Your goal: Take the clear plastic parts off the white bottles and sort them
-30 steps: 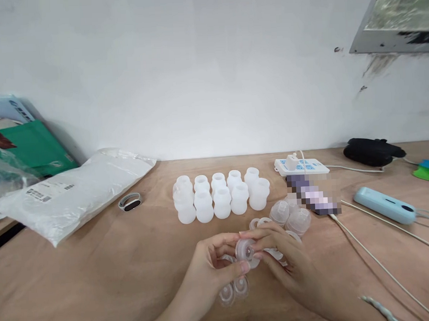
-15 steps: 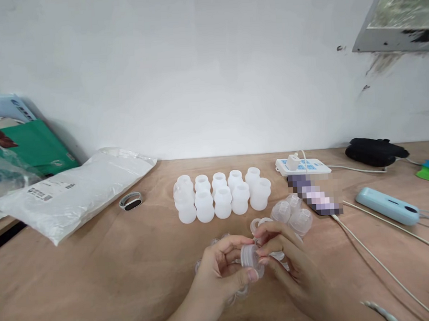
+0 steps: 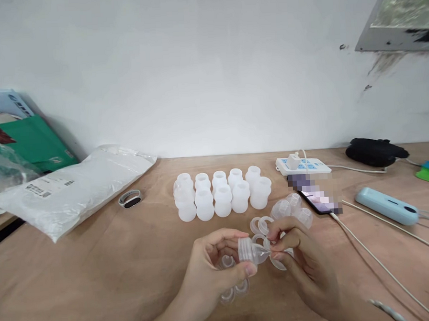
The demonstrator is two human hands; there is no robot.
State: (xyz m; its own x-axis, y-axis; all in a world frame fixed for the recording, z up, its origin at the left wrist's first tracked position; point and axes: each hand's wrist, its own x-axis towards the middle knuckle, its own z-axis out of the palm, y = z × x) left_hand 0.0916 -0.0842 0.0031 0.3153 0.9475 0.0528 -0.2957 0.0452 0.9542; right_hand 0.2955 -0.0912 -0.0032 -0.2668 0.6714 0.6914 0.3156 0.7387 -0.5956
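The only camera sits on the person's head. It looks forward and a little down, across the wooden surface [image 3: 98,281] to the white wall [image 3: 195,61]. The left hand [image 3: 213,271] and right hand [image 3: 303,266] are very close, low in the view.

Two rows of cups [image 3: 221,194] stand mid-desk [image 3: 98,272] (hands nearer), bag [image 3: 75,189] left, power strip [image 3: 303,166] right behind
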